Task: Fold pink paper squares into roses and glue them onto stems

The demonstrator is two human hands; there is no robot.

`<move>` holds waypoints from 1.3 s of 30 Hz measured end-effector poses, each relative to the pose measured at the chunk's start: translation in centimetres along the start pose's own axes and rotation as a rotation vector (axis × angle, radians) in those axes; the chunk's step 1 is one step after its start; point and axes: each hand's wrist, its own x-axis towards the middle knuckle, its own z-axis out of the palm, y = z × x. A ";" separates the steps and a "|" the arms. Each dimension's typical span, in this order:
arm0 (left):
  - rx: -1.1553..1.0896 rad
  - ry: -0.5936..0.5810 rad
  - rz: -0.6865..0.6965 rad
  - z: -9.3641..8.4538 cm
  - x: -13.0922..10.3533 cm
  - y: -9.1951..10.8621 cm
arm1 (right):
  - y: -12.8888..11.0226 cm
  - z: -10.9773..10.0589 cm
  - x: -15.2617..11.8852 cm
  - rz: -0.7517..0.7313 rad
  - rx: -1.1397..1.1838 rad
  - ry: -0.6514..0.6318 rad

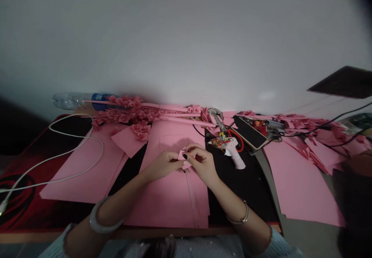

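Between both hands is a small folded piece of pink paper (181, 155), held above a stack of pink sheets (165, 196). My left hand (162, 165) pinches its left side between thumb and fingers. From the right, my right hand (203, 164) grips it with thumb and bent fingers, the dark thumbnail pressed against the paper. Its lower part is partly covered by the fingers. A thin pink strip (191, 198) lies on the sheets just below the hands.
Pink paper flowers (141, 130) and rolled stems lie along the wall. Right of my hands are a glue gun (234, 153), scissors (221, 124) and a phone (251, 132). A white cable (58, 180) crosses the left side, near a plastic bottle (72, 101). More pink sheets (302, 184) lie right.
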 end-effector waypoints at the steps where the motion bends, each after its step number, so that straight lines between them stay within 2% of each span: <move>1: -0.027 -0.009 0.003 0.0 0.0 0.0 | -0.1 -0.1 0.0 -0.015 -0.019 -0.003; 8: -0.175 -0.010 -0.040 -0.4 0.1 -0.2 | -0.8 -1.4 -0.3 -0.155 -0.215 -0.142; 14: -0.255 -0.033 -0.055 -0.8 0.1 -0.2 | -0.9 -1.7 -0.1 -0.295 -0.334 -0.205; 20: -0.253 -0.053 -0.091 -1.0 0.1 -0.3 | -0.4 -1.7 -0.2 -0.333 -0.372 -0.240; 26: -0.178 -0.022 -0.055 -0.9 0.1 0.1 | -0.6 -1.7 -0.3 -0.229 -0.259 -0.231; 30: -0.140 0.003 -0.012 -0.4 -0.1 0.7 | 0.0 -1.7 -0.4 -0.082 -0.202 -0.061; 31: -0.126 -0.018 0.001 -0.2 -0.2 0.9 | 0.2 -1.6 -0.4 -0.035 -0.211 -0.073; 33: -0.094 -0.017 -0.004 0.1 -0.3 1.2 | 0.4 -1.5 -0.4 0.036 -0.294 -0.197; 35: -0.079 -0.022 0.006 0.4 -0.5 1.4 | 0.6 -1.4 -0.4 0.045 -0.342 -0.273; 39: -0.007 -0.016 0.071 0.5 -0.4 1.4 | 0.5 -1.3 -0.2 0.049 -0.337 -0.321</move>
